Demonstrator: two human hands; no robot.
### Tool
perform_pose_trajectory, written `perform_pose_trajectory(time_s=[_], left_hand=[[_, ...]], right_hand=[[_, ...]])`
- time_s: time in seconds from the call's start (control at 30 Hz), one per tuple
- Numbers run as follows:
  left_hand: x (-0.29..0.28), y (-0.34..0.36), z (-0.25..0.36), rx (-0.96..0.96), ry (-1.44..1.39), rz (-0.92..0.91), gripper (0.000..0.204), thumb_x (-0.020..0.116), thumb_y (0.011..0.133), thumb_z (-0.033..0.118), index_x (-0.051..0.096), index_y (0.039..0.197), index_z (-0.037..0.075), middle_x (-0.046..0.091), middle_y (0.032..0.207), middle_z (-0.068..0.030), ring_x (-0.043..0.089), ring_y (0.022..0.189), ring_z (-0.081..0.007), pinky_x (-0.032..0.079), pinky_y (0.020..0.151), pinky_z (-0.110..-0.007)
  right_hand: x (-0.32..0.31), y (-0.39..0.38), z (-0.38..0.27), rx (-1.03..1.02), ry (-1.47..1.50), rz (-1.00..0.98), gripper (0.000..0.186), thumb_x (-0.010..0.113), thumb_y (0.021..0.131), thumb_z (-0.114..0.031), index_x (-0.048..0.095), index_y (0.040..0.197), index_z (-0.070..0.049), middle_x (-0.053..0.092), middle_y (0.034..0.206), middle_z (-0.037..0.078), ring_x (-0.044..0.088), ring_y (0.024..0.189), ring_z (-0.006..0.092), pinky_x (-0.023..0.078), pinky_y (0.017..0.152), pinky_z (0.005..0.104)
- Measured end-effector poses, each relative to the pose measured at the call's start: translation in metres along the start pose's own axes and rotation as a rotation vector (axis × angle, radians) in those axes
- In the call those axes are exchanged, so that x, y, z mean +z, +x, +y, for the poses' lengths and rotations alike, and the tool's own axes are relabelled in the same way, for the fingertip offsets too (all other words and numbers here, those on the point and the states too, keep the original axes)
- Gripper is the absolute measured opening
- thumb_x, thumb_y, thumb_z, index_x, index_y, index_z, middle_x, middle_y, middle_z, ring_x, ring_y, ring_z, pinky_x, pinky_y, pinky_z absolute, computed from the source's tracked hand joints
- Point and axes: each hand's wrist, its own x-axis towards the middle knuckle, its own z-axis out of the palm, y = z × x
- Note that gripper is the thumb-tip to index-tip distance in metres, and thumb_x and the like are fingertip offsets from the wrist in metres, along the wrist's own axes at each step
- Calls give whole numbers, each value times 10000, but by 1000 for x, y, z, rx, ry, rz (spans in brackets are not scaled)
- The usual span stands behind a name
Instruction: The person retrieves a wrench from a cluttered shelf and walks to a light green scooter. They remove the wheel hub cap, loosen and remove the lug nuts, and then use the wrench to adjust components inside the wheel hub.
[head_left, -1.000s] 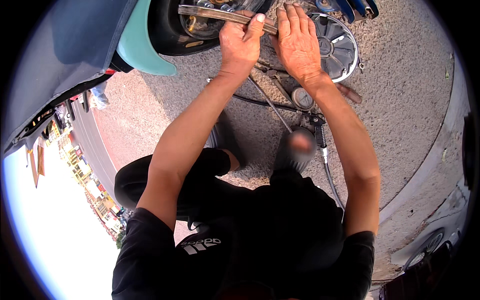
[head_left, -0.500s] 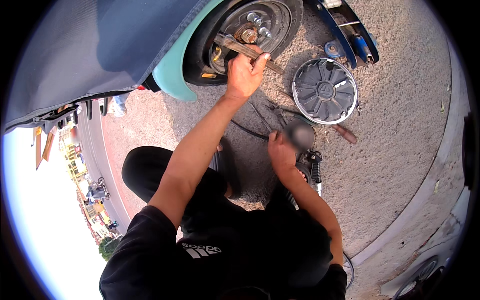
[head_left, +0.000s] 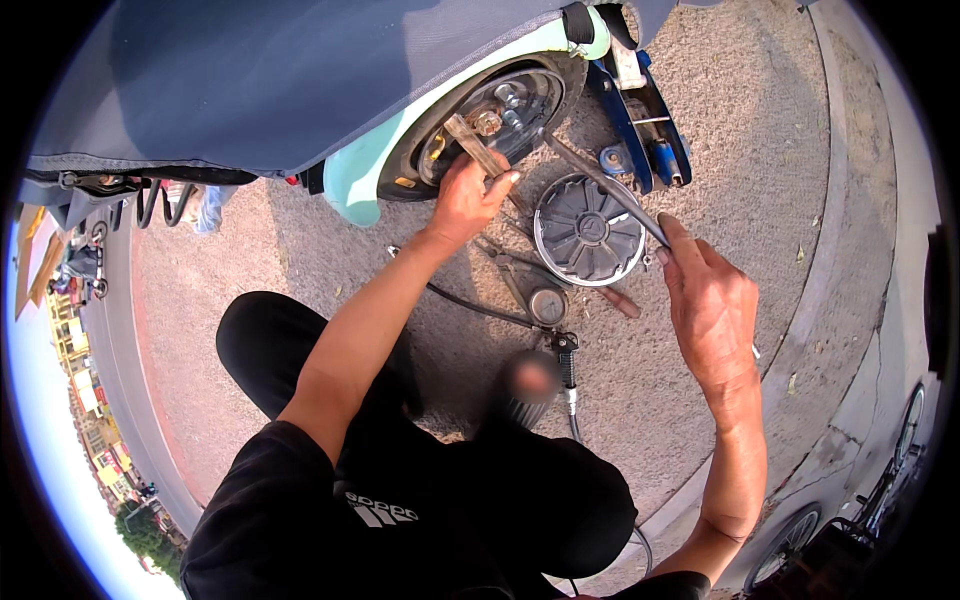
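While my left hand [head_left: 468, 197] grips a flat tyre lever [head_left: 476, 146] whose tip sits against the bare wheel hub [head_left: 497, 108] of the scooter's rear wheel [head_left: 487, 118], my right hand [head_left: 708, 300] closes around a second long metal bar [head_left: 605, 186] angled up toward that same wheel. Between my hands, a grey hubcap [head_left: 588, 229] lies flat on the gravel, with a round pressure gauge [head_left: 547, 305] and its black hose [head_left: 470, 305] just below it.
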Motion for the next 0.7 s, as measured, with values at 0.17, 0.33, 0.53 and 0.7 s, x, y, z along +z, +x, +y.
perform_pose_trajectory(time_s=[0.17,0.33,0.53,0.7], left_hand=[[-8,-7,-5,-21,-8,-68,200,744,860,195,673,946,29,669,1005,-183,602,1021,-394,475,916,-463],[-10,-12,-9,9,10,-64,215,758,850,211,680,953,39,681,983,-167,596,1027,-395,461,933,-464],[-20,-17,13,-38,-179,-234,187,755,857,176,667,925,26,672,930,-157,602,950,-381,462,886,-461],[-14,-9,11,91,-92,-177,121,705,896,114,632,902,19,627,825,-146,609,802,-358,481,753,-430]], right_hand=[[-57,72,-17,-162,-227,-13,146,609,969,-183,641,998,-43,686,787,136,690,688,333,549,602,427],[-73,120,-18,-291,-355,-55,269,521,1045,-267,689,1080,-59,629,756,123,606,714,246,506,715,407],[-112,172,-58,78,-144,-540,323,520,1022,-267,672,1032,17,656,795,155,634,756,252,498,734,413],[-83,158,-43,164,56,-519,339,536,1021,-286,684,1012,20,652,792,148,626,739,222,499,709,394]])
